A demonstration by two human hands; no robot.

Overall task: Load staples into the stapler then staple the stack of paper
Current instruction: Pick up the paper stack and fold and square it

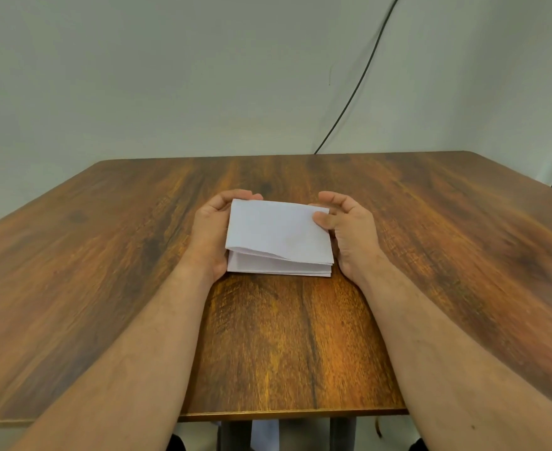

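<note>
The left hand (211, 227) curls its fingers (235, 195) round the left edge of the white folded stack of paper (278, 239). The stack lies mid-bench on the brown wood-grain bench (105, 271), long axis left to right, layers gaping toward the person. The right hand (349, 232) pinches its right edge, thumb on top. A black cable (359, 83) hangs down the wall behind.

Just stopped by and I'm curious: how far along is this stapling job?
Nothing looks done: no stapler, staples or staple in the paper shows in this view. In hand: the left hand and right hand hold a white folded paper stack at its sides on the brown wooden table, its top sheets lifting at the near left corner. Loading and stapling remain.
</note>
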